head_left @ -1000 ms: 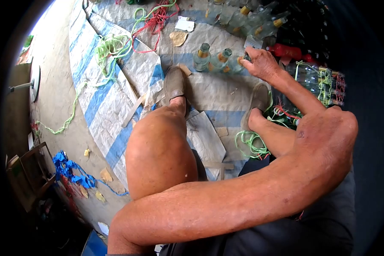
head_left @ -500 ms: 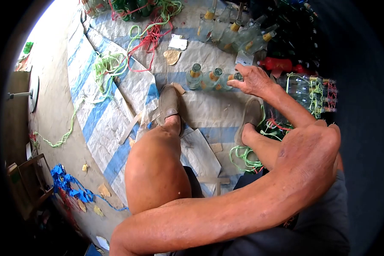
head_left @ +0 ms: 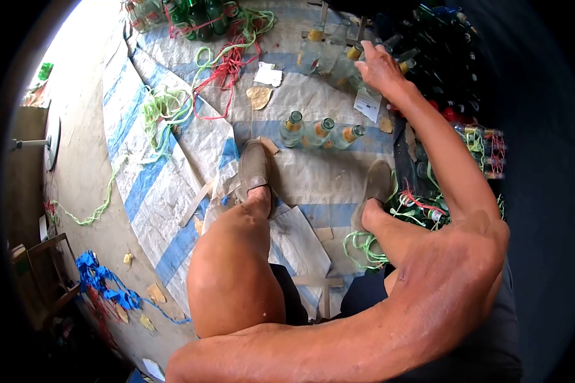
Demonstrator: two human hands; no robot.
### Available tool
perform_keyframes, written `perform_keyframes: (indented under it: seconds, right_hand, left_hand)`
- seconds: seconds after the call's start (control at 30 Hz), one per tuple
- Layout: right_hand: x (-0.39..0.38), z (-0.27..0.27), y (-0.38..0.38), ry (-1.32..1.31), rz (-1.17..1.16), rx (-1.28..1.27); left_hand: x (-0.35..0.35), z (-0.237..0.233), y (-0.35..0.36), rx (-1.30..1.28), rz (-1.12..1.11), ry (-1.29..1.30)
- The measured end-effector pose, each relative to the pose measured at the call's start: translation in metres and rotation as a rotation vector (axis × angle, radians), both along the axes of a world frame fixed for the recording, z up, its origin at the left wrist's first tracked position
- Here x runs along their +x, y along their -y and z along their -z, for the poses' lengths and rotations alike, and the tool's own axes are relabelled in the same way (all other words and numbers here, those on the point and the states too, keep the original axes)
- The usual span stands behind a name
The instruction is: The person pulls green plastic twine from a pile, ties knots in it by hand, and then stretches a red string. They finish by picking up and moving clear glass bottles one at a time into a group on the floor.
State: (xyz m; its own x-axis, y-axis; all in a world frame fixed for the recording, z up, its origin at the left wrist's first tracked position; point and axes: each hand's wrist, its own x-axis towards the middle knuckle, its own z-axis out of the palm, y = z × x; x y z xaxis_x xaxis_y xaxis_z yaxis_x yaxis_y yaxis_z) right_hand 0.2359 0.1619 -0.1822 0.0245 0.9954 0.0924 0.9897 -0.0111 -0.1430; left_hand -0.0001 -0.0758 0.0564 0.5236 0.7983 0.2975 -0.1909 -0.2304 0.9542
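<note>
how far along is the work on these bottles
Done: three bottles lined up by the shoes, a tied bundle at right. In hand: right hand on the far bottles, grip unclear. Left: those loose bottles and the string lying about.

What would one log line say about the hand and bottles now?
active: right hand | at: clear bottles, far side of tarp | grip: unclear | left hand: hidden | nearby: three bottles in a row beyond shoe
</note>
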Motion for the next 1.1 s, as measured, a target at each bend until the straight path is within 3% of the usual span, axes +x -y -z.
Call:
perform_keyframes:
  seconds: [0.1, 0.2, 0.23, 0.4, 0.6, 0.7, 0.87, 1.1]
  right_hand:
    - [-0.003, 0.01, -0.036, 0.044, 0.132, -0.086]
    - [0.01, 0.032, -0.053, 0.024, 0.157, -0.077]
    - [0.012, 0.036, -0.053, 0.035, 0.134, -0.048]
    - [0.021, 0.056, -0.044, 0.048, 0.001, 0.044]
    - [0.019, 0.047, -0.011, 0.011, 0.011, -0.017]
    - [0.025, 0.039, 0.007, 0.002, 0.035, -0.018]
    - [0.017, -0.016, 0.059, 0.06, 0.044, -0.226]
    - [0.028, -0.031, 0.118, 0.091, 0.017, -0.343]
  left_hand:
    - [0.005, -0.007, 0.012, 0.082, -0.007, -0.316]
    - [0.015, -0.027, 0.001, 0.359, 0.33, -0.908]
    - [0.015, -0.028, -0.004, 0.371, 0.374, -0.947]
    - [0.012, -0.015, -0.009, 0.229, 0.244, -0.669]
    - [0.015, -0.004, -0.006, 0.145, 0.181, -0.482]
    - [0.019, -0.003, 0.0, 0.133, 0.167, -0.446]
    - [0.015, 0.002, 0.005, 0.108, 0.176, -0.428]
    - [0.011, 0.005, 0.013, 0.069, 0.183, -0.433]
